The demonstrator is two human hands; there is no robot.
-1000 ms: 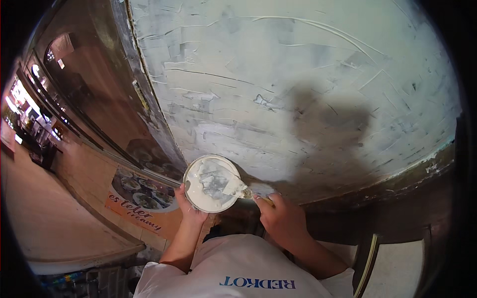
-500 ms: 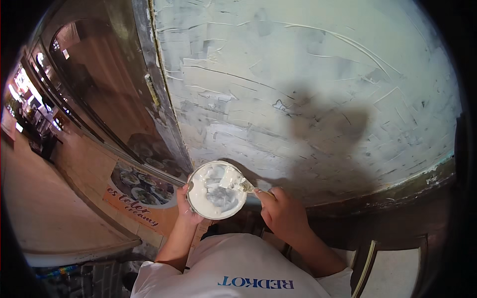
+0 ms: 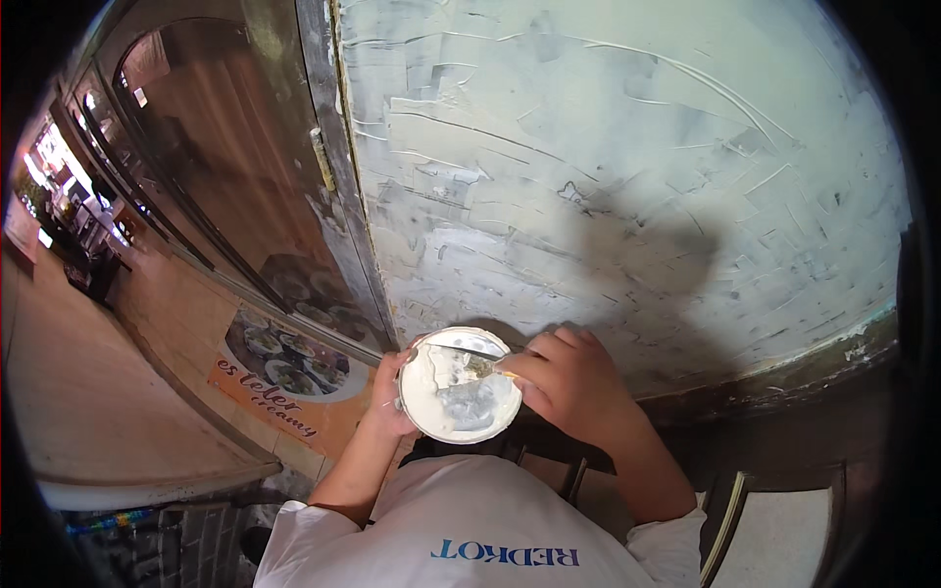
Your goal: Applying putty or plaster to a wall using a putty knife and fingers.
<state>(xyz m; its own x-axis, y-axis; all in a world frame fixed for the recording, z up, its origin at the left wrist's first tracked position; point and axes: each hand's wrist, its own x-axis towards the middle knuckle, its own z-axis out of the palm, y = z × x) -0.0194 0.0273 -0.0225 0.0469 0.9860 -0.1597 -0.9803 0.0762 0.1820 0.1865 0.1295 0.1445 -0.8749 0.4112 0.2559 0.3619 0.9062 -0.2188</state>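
I see my left hand [image 3: 390,397] gripping a round tub [image 3: 459,385] of wet white filler; my right hand [image 3: 571,380] is clenched on a thin metal scraper [image 3: 470,360] inside, below the rough, streaked wall [image 3: 627,167].

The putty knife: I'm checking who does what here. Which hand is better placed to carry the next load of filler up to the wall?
Probably the right hand: it holds the putty knife, its blade over the white tub. The left hand is taken up supporting that tub below the wall.
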